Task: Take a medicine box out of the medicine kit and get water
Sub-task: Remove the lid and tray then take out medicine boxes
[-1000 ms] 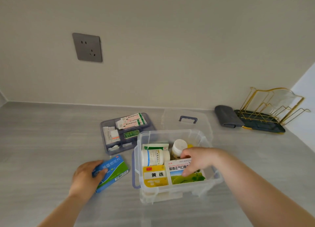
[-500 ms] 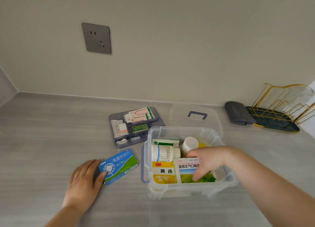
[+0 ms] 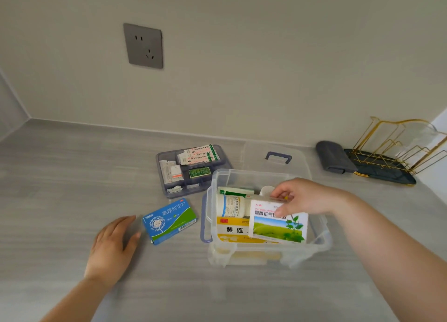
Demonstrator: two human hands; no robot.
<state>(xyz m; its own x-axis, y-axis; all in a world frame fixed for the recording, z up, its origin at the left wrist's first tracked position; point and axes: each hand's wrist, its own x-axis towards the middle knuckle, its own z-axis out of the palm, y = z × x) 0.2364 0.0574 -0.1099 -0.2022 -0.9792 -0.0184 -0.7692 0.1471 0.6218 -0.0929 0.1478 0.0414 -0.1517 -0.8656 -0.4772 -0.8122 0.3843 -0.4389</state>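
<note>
The right hand (image 3: 300,197) now pinches the top edge of the green box (image 3: 278,225) and has tipped it up and out of its slot in the kit (image 3: 321,234), where half a second ago it only rested on it; the left hand (image 3: 113,244) has let go of the blue box (image 3: 169,221) and lies flat and open on the counter (image 3: 60,188) just beside it. I judge the take-out step nearly done, with the water still to fetch. The cartons are glossy card, the kit clear rigid plastic, the counter matte grey.

"黄连" on the yellow box (image 3: 233,229) in the kit (other boxes' print too blurred to read)
</note>
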